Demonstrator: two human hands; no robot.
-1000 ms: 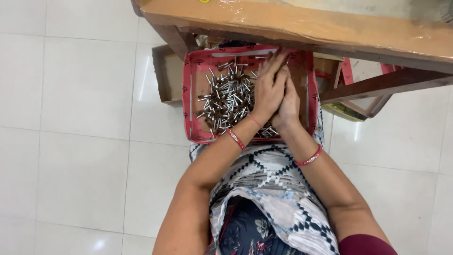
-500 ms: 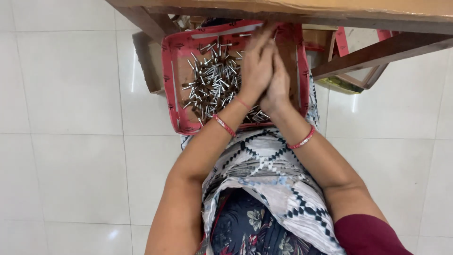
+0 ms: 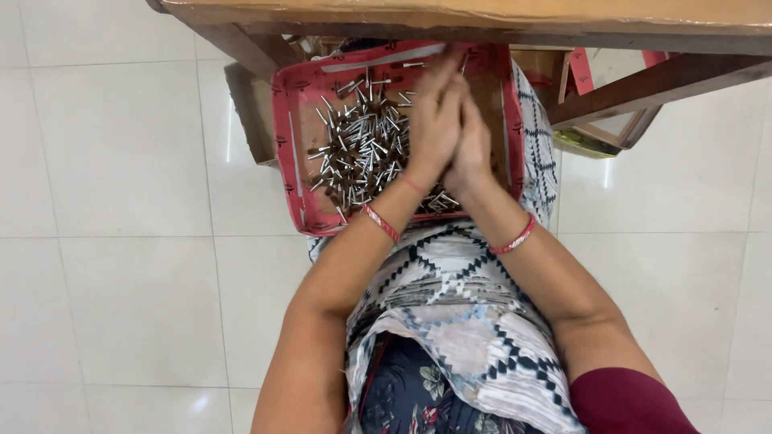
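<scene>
over a red cardboard tray (image 3: 289, 153) on the person's lap, the left hand (image 3: 430, 120) and right hand (image 3: 473, 141) were pressed palm to palm, fingers straight; whether anything lay between them could not be told. just left of them, a heap of small metal pins (image 3: 362, 149) filled the tray, under the wooden counter (image 3: 482, 16).

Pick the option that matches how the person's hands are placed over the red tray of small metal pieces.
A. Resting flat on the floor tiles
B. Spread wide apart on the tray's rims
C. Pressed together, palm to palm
C: the left hand and right hand are pressed together above the red tray, beside the heap of small metal pieces.
</scene>
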